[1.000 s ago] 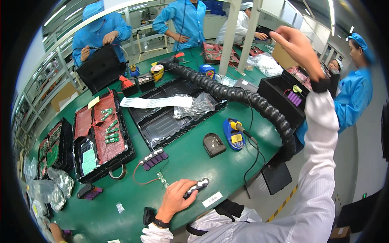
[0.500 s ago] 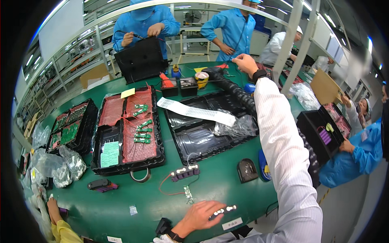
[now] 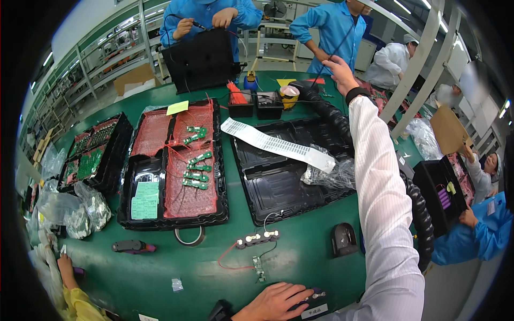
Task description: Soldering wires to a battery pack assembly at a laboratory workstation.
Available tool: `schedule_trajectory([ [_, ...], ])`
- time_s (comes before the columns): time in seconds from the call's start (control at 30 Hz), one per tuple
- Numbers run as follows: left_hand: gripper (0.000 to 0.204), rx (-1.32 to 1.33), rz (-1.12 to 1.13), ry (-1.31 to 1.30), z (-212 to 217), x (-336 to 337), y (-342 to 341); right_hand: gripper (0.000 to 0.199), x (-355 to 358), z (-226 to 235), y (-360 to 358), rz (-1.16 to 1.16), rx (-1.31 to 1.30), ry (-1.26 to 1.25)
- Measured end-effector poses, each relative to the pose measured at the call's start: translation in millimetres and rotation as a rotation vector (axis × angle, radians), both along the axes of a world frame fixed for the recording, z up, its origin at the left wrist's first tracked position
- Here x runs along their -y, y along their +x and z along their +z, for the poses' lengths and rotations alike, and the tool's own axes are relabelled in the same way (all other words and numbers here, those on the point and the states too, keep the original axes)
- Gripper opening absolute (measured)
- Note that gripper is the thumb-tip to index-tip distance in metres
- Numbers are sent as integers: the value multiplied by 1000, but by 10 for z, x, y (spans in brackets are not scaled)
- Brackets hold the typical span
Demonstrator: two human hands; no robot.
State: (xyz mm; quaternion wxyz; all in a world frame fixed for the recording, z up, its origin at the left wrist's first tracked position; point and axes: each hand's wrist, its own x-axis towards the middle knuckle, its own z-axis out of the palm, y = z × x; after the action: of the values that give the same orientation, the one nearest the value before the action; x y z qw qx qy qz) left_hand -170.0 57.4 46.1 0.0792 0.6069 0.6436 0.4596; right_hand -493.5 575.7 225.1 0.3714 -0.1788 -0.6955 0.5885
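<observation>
Close to the table's near edge, my left hand [image 3: 278,300] lies with bent fingers over a small dark battery pack with pale tops [image 3: 318,295], its body mostly covered. My right arm reaches far out; my right hand [image 3: 341,74] has its fingers pinched at a thin dark cord [image 3: 320,76] that hangs down past it. Beyond the left hand sits another battery pack [image 3: 258,239], with pale blobs along its top. Red and black wires join it to a small green circuit board [image 3: 259,268].
A black tray [image 3: 220,209] holds red bubble wrap and green boards. Beside it, another black tray [image 3: 247,184] carries a paper strip [image 3: 278,143] and plastic bags. A black hose [image 3: 329,119] curves behind my arm. Tape roll [image 3: 189,236] and black holder [image 3: 343,241] lie nearer. Co-workers surround the table.
The view has shifted, so the trays sit slightly further right. My right hand's fingers now pinch beside the hanging cord. My left hand's fingers extend further over the battery pack.
</observation>
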Motion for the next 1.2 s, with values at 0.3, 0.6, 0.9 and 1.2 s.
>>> schedule_trajectory([
  [0.3,38,-20,-17,-8,-82,23,10,28,235,125,489,195,364,292],
  [0.6,40,38,-24,21,-105,44,17,26,548,614,1122,84,55,358],
  [0.9,37,116,25,21,-70,96,37,28,860,1074,1743,176,-209,353],
  [1.2,31,162,185,199,96,61,-24,26,1229,1263,2305,410,-51,1],
])
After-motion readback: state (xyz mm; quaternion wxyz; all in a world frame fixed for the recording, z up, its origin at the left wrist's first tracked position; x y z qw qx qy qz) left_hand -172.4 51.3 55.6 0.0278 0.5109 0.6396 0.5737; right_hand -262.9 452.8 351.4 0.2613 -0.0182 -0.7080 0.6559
